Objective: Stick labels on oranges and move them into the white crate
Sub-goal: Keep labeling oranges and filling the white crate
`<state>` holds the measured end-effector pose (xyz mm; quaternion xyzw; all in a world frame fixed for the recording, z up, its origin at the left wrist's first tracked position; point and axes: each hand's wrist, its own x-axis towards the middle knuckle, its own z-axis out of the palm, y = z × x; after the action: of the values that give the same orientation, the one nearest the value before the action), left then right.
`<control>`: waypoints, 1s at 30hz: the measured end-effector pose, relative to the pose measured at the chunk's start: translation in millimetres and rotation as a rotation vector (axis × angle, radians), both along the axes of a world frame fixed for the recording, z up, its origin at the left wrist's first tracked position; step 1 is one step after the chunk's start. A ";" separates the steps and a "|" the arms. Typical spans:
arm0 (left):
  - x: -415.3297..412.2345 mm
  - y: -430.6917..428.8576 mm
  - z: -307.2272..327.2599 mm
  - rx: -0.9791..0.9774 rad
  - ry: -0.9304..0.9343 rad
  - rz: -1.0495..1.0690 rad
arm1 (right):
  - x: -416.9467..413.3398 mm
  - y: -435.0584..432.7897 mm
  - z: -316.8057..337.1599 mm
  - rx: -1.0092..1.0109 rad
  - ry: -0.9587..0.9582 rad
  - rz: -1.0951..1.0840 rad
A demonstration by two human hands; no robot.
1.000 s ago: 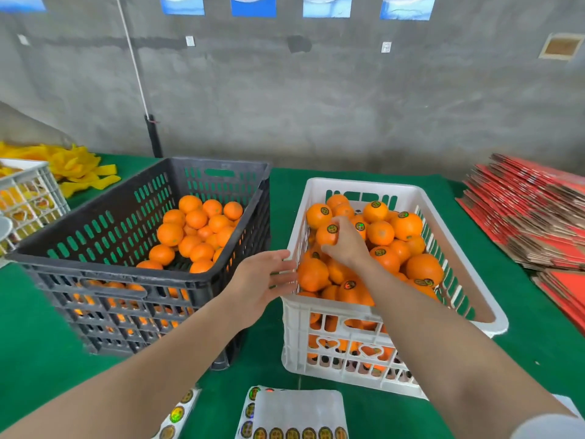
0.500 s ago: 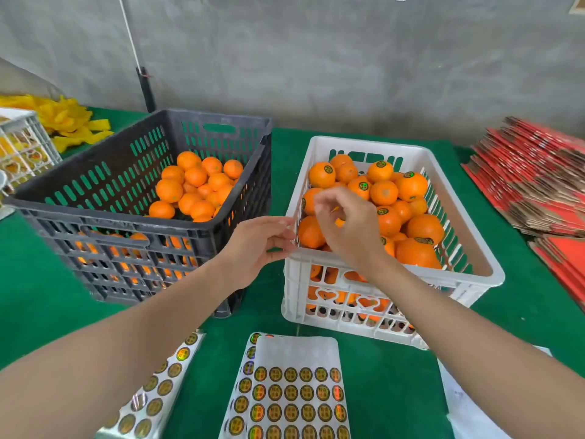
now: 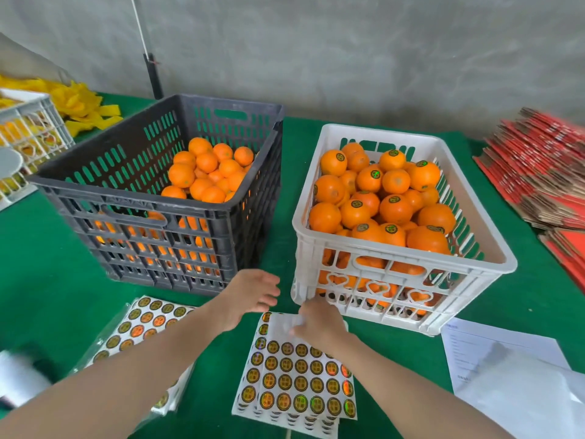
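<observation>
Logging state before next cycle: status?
Left hand open, empty. Right hand on label sheet, grip blurred. White crate holds labelled oranges. Nothing blocking the sheet.

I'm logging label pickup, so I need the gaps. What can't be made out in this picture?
All in the head view.
1. Whether the right hand grips anything: its knuckles hide the fingertips on the label sheet.
2. Print on the labels: too small.
3. How deep the oranges lie in the black crate: its wall hides them.
4. White object at the left edge: blurred, cut off.
</observation>
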<state>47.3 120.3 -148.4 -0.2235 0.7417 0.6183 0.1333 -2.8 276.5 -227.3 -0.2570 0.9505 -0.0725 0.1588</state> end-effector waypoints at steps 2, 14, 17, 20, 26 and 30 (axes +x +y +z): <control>8.7 -2.3 -19.7 -0.092 -0.083 -0.038 | 1.4 2.6 -1.4 -0.077 0.062 -0.033; 5.2 13.3 -40.6 -0.106 -0.180 0.049 | 16.7 10.6 26.6 -0.550 0.245 -0.063; 4.9 15.0 -33.2 -0.015 -0.201 0.054 | 36.8 4.2 28.2 -0.597 0.391 0.034; 7.4 13.1 -29.2 0.088 -0.270 0.034 | 53.6 -3.4 20.7 -0.600 0.172 -0.092; 5.7 5.7 -28.2 -0.011 -0.219 -0.036 | 60.9 -9.1 13.6 -0.495 0.164 -0.171; 3.8 5.7 -28.7 -0.191 -0.158 -0.198 | 63.7 -8.2 9.5 -0.489 0.165 -0.151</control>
<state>51.1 126.0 -177.2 -0.2086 0.8028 0.5091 0.2297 60.8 268.3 -217.8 -0.2212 0.9310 -0.2904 0.0082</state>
